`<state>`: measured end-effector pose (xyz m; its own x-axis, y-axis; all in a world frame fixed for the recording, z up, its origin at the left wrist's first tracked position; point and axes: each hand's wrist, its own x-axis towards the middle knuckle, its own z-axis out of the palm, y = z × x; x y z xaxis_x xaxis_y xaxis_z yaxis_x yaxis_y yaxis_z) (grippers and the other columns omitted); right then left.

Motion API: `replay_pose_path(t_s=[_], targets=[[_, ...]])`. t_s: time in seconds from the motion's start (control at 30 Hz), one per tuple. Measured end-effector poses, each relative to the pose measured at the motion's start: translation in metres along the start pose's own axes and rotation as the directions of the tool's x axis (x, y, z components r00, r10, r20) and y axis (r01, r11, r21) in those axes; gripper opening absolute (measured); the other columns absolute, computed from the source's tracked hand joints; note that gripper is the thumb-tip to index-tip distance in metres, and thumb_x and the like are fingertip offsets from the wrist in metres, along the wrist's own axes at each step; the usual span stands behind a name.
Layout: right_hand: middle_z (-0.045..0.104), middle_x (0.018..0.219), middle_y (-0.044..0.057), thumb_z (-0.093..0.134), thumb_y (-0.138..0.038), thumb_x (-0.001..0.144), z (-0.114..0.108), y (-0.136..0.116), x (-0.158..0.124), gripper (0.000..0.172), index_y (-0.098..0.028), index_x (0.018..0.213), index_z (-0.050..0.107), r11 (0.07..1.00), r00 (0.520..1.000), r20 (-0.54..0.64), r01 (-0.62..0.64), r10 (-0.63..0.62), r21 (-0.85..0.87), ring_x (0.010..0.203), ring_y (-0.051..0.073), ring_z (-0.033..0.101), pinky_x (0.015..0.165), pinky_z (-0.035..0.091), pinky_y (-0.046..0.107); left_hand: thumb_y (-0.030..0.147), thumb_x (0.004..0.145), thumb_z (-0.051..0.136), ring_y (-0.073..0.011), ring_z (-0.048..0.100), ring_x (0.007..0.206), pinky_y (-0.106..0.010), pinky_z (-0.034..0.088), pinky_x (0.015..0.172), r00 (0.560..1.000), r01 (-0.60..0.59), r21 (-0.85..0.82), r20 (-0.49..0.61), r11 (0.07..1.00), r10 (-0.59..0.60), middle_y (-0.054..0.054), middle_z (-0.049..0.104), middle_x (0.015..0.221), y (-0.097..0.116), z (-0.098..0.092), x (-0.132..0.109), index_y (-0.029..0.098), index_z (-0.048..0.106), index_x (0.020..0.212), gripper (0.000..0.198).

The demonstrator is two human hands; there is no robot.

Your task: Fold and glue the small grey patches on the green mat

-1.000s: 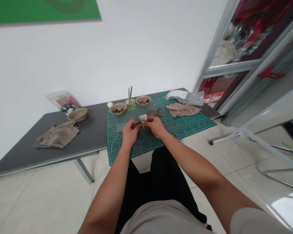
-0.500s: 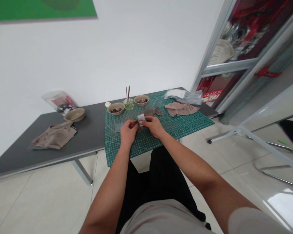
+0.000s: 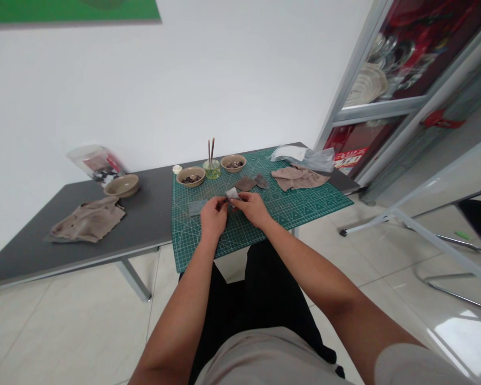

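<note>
Over the green cutting mat (image 3: 300, 206), both of my hands meet at a small pale grey piece of cloth or paper (image 3: 232, 194). My right hand (image 3: 253, 208) pinches it between thumb and fingers. My left hand (image 3: 214, 215) is closed, its fingertips against the left side of the piece; a small dark thing seems to sit there, too small to name. Just beyond the hands lie a brown cloth square (image 3: 245, 183) and a smaller grey one (image 3: 261, 181). A flat grey-blue piece (image 3: 196, 207) rests left of my left hand.
Along the back are two bowls of dark pieces, the left bowl (image 3: 191, 183) and right bowl (image 3: 233, 169), with a glass jar (image 3: 212, 170) holding two sticks between them. Crumpled brown cloth (image 3: 299, 177) and a plastic bag (image 3: 304, 156) lie right. Another cloth (image 3: 88, 219) and bowl (image 3: 122, 192) are left.
My left hand has shifted very slightly to the right, toward the pale piece. Both hands keep much the same pinch, and the view has moved a little.
</note>
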<state>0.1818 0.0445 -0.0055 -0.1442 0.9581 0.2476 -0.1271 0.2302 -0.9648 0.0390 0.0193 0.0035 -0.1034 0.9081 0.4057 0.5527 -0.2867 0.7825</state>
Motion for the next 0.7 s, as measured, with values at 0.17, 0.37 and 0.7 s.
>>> replay_pose_path(t_s=[0.17, 0.37, 0.7], targets=[[0.066, 0.068, 0.000, 0.065, -0.032, 0.078, -0.0007, -0.0030, -0.0022, 0.019, -0.015, 0.080, 0.072, 0.983, 0.999, -0.016, 0.025, -0.028, -0.181, 0.061, 0.014, 0.060, 0.061, 0.046, 0.026, 0.021, 0.081, 0.058, -0.0182, 0.061, 0.076, -0.032, 0.047, 0.074, 1.000, -0.020, 0.053, -0.006, 0.998, 0.020, -0.004, 0.068, 0.082, 0.0029, -0.0009, 0.0002, 0.018, 0.068, 0.089, 0.013], [0.067, 0.072, 0.001, 0.061, -0.030, 0.080, -0.0006, -0.0070, -0.0045, 0.018, -0.015, 0.083, 0.071, 0.972, 0.999, -0.009, 0.039, -0.042, -0.232, 0.064, 0.014, 0.061, 0.062, 0.046, 0.026, 0.018, 0.082, 0.056, -0.0197, 0.061, 0.081, -0.034, 0.048, 0.078, 0.997, -0.078, 0.086, 0.022, 0.993, 0.076, -0.005, 0.068, 0.086, 0.0015, 0.0011, 0.0013, 0.018, 0.068, 0.090, 0.014], [0.066, 0.070, 0.000, 0.059, -0.029, 0.082, -0.0008, -0.0073, -0.0061, 0.018, -0.016, 0.082, 0.072, 0.922, 0.997, 0.001, 0.076, -0.082, -0.380, 0.065, 0.015, 0.060, 0.064, 0.043, 0.027, 0.016, 0.084, 0.053, -0.0216, 0.061, 0.089, -0.035, 0.048, 0.083, 0.993, -0.115, 0.165, -0.017, 0.980, 0.120, -0.007, 0.066, 0.088, 0.0048, 0.0024, -0.0009, 0.019, 0.065, 0.088, 0.012]])
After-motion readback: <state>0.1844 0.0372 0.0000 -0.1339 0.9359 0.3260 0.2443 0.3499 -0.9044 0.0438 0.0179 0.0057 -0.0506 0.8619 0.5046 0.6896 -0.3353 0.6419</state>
